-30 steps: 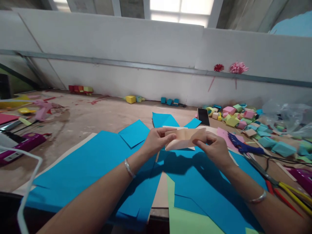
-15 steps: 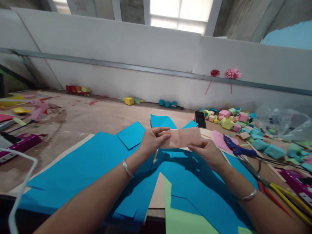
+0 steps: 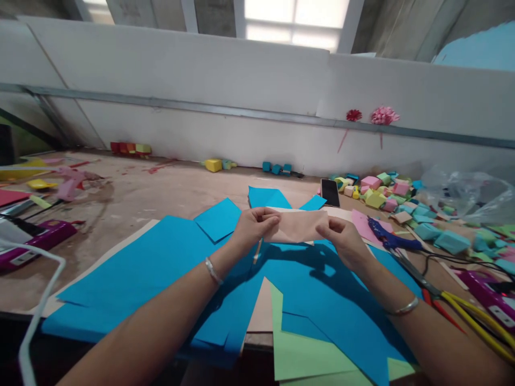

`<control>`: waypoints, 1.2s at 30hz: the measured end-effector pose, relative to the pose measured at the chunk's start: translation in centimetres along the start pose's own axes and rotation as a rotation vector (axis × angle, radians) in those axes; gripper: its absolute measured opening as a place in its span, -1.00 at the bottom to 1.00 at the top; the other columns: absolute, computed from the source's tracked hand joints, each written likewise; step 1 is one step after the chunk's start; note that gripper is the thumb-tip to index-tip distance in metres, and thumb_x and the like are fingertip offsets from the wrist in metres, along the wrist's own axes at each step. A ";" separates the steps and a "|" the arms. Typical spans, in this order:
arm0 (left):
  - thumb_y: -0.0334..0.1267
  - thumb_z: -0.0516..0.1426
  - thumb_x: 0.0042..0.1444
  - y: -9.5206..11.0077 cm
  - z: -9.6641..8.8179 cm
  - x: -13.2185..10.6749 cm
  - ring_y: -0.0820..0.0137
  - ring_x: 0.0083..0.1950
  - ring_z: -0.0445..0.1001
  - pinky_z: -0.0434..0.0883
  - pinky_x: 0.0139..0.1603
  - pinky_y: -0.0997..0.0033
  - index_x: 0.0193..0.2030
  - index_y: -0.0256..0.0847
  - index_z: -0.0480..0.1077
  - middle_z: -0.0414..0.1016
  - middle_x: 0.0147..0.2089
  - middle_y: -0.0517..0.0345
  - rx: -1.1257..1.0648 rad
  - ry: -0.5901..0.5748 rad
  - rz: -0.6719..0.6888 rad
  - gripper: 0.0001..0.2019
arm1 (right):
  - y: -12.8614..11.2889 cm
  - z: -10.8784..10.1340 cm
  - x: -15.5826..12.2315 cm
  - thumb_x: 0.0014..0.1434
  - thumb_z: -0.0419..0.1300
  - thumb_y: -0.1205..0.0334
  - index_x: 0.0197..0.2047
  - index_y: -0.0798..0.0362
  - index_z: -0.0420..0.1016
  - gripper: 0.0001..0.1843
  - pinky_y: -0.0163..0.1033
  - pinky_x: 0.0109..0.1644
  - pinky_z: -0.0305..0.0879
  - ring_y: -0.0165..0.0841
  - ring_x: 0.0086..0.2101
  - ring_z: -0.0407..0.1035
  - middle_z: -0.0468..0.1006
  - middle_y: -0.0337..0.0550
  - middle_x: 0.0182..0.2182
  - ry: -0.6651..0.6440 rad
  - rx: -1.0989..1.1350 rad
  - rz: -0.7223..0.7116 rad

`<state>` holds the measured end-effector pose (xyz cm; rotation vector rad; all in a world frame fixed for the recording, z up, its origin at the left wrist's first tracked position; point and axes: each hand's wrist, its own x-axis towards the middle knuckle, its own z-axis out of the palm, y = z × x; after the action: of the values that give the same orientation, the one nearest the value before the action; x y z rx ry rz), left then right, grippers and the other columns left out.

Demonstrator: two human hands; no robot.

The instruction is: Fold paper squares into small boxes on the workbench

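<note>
Pale paper point(image 3: 300, 225) held by the left hand point(image 3: 251, 230) and the right hand point(image 3: 346, 241)

The pale paper was held in the middle of the scene, raised over the blue sheets. Its left end was pinched narrowly between the thumb and the fingers of the left hand, with the thumb on the near face. Its right edge was pinched by the right hand, the thumb also in front; how its other fingers were placed behind could not be told exactly.

Under the arms, one blue sheet point(image 3: 153, 279) was spread at the left and another, the right blue sheet point(image 3: 341, 316), at the right. A green sheet point(image 3: 306, 359) was seen at the near edge, partly covered by the right one. A small blue square point(image 3: 217, 220) was laid just beyond the left one.

To the right of the right hand, a pink sheet point(image 3: 366, 225) was partly covered by a blue glue gun point(image 3: 396, 238), and scissors point(image 3: 446, 297) were placed nearer, by the right forearm. Farther, a phone point(image 3: 330, 193) was placed beside a pile of paper cubes point(image 3: 374, 199). At the far left, a pink glue gun point(image 3: 70, 185) was seen behind a purple power strip point(image 3: 40, 244).
</note>
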<state>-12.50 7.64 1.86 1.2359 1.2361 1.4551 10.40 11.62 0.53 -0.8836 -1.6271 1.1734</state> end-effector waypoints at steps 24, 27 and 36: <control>-0.33 0.26 -0.08 -0.1 0.2 -0.5 0.27 -0.29 0.53 0.43 -0.20 0.33 -0.39 -0.16 0.60 0.62 -0.33 0.07 0.358 0.004 0.178 -0.91 | 0.7 0.2 -0.1 0.11 0.23 0.00 -0.20 0.05 0.53 -0.69 -0.21 -0.22 0.31 -0.27 -0.25 0.43 0.58 -0.09 -0.27 0.217 -0.106 -0.151; -0.33 0.28 -0.10 -0.1 0.2 -0.4 0.28 -0.29 0.53 0.43 -0.21 0.34 -0.38 -0.17 0.61 0.62 -0.32 0.05 0.339 0.007 0.168 -0.90 | 0.9 0.1 0.0 0.12 0.22 0.00 -0.23 0.05 0.54 -0.71 -0.21 -0.18 0.32 -0.26 -0.24 0.44 0.59 -0.09 -0.25 0.245 -0.109 -0.164; -0.24 0.31 -0.12 -0.1 -0.1 -0.1 0.34 -0.34 0.49 0.41 -0.30 0.40 -0.41 -0.23 0.59 0.60 -0.39 0.06 0.243 -0.035 0.064 -0.87 | 1.5 -0.2 0.2 0.11 0.22 0.08 -0.25 0.05 0.55 -0.77 -0.20 -0.14 0.32 -0.26 -0.23 0.45 0.61 -0.09 -0.25 0.283 -0.124 -0.197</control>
<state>-12.55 7.51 1.75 1.4679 1.3916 1.3507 10.57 12.29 -0.86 -0.9001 -1.5255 0.7807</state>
